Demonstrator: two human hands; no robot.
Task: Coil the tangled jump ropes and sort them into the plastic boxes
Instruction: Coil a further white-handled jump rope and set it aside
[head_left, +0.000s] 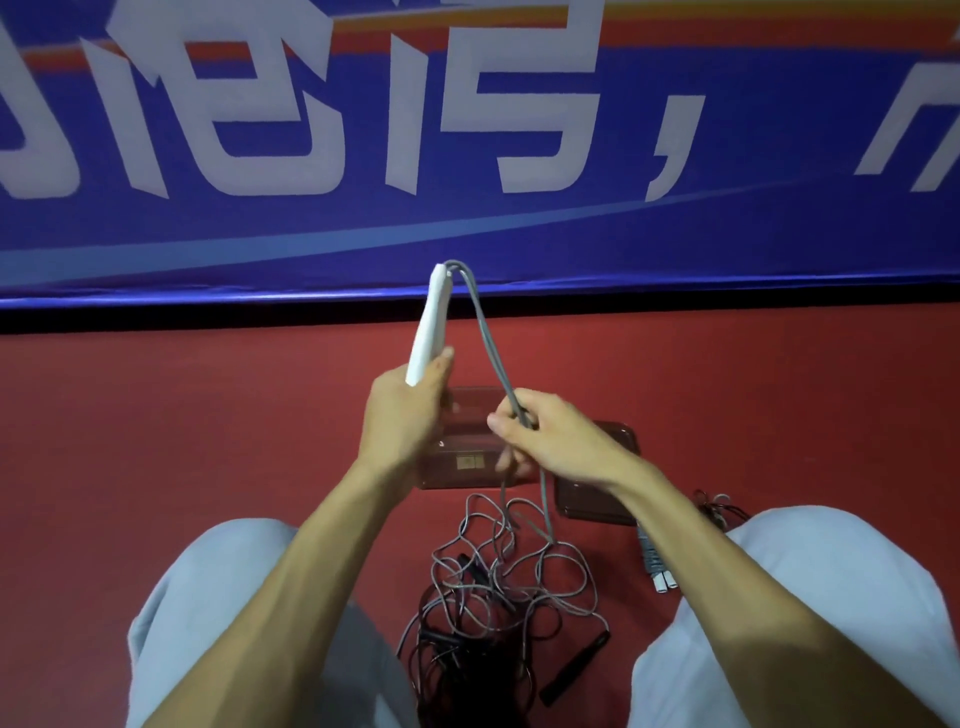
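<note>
My left hand (402, 415) grips the lower end of a white jump-rope handle (430, 322) that points up. A grey rope (480, 332) leaves the handle's top and drops to my right hand (550, 436), which pinches it. Below my hands the grey rope runs into a tangled pile of grey and black ropes (498, 587) on the red floor between my knees. A black handle (576, 667) lies at the pile's right. Two clear plastic boxes sit beyond the pile, one (462, 462) partly behind my hands, the other (597, 504) to its right.
Another coiled rope with two white handles (660, 566) lies by my right knee. A blue banner with white characters (467, 156) hangs just beyond the boxes. My knees in light trousers (208, 597) flank the pile.
</note>
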